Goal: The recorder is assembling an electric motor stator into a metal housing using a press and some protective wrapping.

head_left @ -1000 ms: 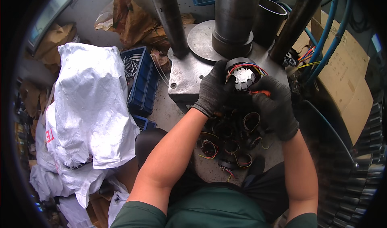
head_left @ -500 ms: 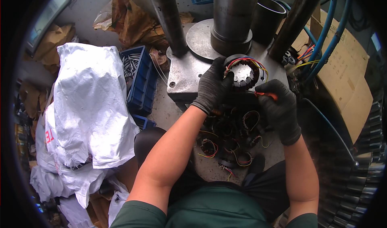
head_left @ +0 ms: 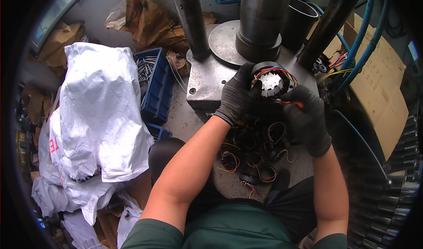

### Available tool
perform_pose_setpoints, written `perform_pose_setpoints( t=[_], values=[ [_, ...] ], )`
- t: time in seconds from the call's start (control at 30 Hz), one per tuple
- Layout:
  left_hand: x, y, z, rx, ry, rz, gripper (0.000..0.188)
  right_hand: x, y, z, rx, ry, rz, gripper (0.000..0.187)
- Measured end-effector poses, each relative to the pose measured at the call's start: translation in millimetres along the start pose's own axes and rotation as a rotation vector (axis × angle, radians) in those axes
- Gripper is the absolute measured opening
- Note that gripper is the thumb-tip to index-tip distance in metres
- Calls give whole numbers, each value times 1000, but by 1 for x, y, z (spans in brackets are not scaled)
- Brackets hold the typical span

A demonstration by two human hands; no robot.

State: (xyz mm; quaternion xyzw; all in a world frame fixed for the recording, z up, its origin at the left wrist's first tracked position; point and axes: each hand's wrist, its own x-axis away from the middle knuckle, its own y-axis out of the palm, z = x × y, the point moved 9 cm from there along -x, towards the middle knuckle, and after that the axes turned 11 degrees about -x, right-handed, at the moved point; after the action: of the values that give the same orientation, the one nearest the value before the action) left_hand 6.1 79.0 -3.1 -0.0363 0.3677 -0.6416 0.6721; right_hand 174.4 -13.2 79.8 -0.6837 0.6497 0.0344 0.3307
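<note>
We see our black-gloved left hand (head_left: 238,95) clamped on the round black motor stator with coloured wires (head_left: 272,82) at twelve o'clock, our black-gloved right hand (head_left: 306,119) closed on a small orange-handled tool (head_left: 293,103) — a slip could nick those wires; the stator might drop.

Two gloved hands, left (head_left: 238,95) and right (head_left: 306,119), share one stator (head_left: 273,82). About six more stators (head_left: 253,154) lie heaped below, exact number unclear. Two steel cylinders (head_left: 260,20), two columns (head_left: 189,20), one blue crate (head_left: 152,79), one white sack (head_left: 99,112).

Stator (head_left: 272,82) turned — bore up; right hand (head_left: 307,119) lower.
</note>
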Motion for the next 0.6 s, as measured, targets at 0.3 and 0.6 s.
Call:
perform_pose_setpoints(
  t=[0.3,0.6],
  values=[
    [4,-4,-1,5,76,63,47,11,-24,47,-453,404,119,15],
    [1,-3,1,-9,-13,11,46,18,-31,24,-278,187,148,14]
  ],
)
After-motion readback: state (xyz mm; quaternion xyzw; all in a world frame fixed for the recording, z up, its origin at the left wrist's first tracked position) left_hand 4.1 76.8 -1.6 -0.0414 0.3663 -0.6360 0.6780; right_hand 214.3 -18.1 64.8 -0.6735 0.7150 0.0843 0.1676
